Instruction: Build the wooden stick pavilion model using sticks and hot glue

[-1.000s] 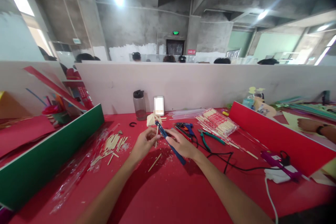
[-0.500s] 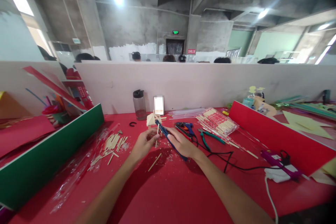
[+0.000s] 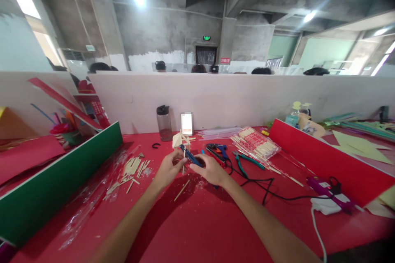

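My left hand (image 3: 169,167) pinches a thin wooden stick (image 3: 184,161), held nearly upright. My right hand (image 3: 210,168) is closed on a long dark blue hand tool (image 3: 191,157), whose exact kind I cannot make out. The tool's far end crosses the stick near the left fingertips; whether they touch is unclear. Part of the tool is hidden by the right hand. Just beyond both hands stands a small house-like model (image 3: 178,140) built of sticks. Below the left hand a loose stick (image 3: 182,190) lies on the red tabletop (image 3: 197,226) among small wood crumbs.
Cut sticks (image 3: 132,168) lie in a pile at left, beside clear plastic wrappers and a green divider (image 3: 68,181). A bottle (image 3: 164,123) stands behind. To the right are a blue glue gun (image 3: 220,148), green-handled pliers (image 3: 248,161), packaged sticks (image 3: 256,144), black cable and a red divider (image 3: 327,158).
My right hand has shifted slightly left, and its grip on the blue tool looks different. The tool's far end has moved slightly left and down. My left hand still pinches the stick in nearly the same place.
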`<state>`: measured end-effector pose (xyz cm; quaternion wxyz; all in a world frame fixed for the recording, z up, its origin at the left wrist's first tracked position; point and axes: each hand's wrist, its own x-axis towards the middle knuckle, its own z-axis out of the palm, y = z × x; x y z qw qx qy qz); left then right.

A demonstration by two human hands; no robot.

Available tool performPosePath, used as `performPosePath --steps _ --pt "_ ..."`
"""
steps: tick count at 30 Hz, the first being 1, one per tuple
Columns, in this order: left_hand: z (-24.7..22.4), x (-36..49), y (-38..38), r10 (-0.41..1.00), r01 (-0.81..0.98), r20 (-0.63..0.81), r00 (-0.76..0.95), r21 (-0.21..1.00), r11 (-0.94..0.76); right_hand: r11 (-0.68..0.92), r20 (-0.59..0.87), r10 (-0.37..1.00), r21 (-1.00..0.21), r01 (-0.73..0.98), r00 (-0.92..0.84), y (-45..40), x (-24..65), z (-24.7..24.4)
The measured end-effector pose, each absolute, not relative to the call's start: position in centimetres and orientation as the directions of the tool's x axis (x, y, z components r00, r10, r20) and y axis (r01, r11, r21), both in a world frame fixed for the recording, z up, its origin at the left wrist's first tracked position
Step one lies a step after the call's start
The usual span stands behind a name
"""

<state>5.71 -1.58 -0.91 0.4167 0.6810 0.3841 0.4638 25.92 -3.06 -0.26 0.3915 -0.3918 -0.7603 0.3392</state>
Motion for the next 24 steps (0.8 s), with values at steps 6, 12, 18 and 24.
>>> performPosePath --steps 6,12,18,24 --pt "-0.55 6.03 -2.03 0.903 0.153 0.331 0.274 0.912 -0.381 0.4 0.267 0.879 -0.864 0.307 -0.394 -3.3 26.03 -0.06" --pt "-0.3 6.38 -2.28 0.902 0.124 0.327 0.283 0.92 -0.372 0.378 0.27 0.896 -0.881 0.286 -0.352 -3.32 25.54 -0.22" --pt "-0.05 6.37 -2.42 0.919 0.098 0.28 0.276 0.943 -0.317 0.372 0.276 0.899 -0.89 0.263 -0.339 -3.37 25.38 -0.34" --pt "-0.13 6.29 -2.49 0.925 0.094 0.26 0.276 0.951 -0.295 0.39 0.294 0.894 -0.882 0.264 -0.339 -3.19 25.54 -0.36"
